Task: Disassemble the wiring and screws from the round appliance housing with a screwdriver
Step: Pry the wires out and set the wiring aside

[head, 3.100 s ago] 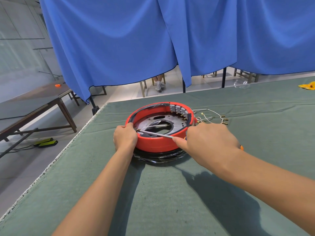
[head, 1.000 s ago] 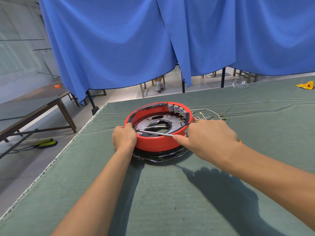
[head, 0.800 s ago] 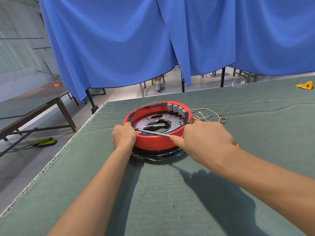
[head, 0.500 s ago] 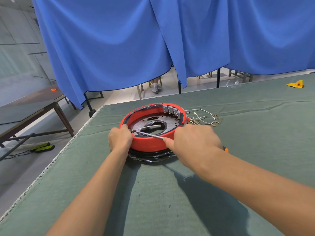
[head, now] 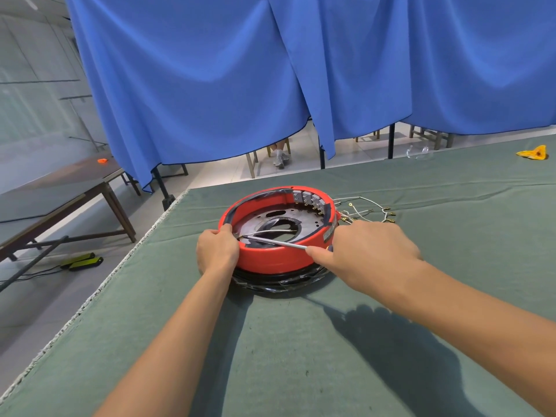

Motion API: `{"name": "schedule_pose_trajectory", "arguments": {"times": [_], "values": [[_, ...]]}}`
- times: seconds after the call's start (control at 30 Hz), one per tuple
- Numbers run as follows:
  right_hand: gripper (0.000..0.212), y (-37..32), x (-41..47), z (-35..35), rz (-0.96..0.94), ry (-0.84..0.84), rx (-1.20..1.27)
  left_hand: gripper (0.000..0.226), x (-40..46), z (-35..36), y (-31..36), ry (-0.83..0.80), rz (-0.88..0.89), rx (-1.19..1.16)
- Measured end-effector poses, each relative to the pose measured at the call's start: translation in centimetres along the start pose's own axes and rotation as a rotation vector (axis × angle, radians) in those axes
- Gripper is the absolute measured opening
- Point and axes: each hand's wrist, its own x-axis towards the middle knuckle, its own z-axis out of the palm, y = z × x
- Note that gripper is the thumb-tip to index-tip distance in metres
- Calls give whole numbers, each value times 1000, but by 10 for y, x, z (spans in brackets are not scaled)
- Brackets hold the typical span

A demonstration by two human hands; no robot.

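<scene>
Green table cloth (head: pixel 331 356): hands grip red housing (head: pixel 270 260) and screwdriver (head: pixel 275 242).

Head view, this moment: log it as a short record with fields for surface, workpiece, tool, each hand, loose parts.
surface: green cloth on the table
workpiece: round red housing, open side up, metal plate inside
tool: screwdriver, shaft lying across the rim, tip at the inner left edge
left hand: grips the housing's left rim
right hand: grips the screwdriver handle
loose parts: white wires with terminals, right of the housing
</scene>
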Motion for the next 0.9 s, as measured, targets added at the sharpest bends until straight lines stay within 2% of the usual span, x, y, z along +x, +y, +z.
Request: {"name": "schedule_pose_trajectory", "arguments": {"times": [0.33,0.67,0.9], "values": [[63,3,8,5,-9,39,-5,24,-3,-1,0,9,34,-35],[64,7,13,5,-16,64,-19,45,-9,-4,4,21,13,-85],[63,4,12,2,-38,37,-42,43,-11,-2,5,36,9,-92]]}}
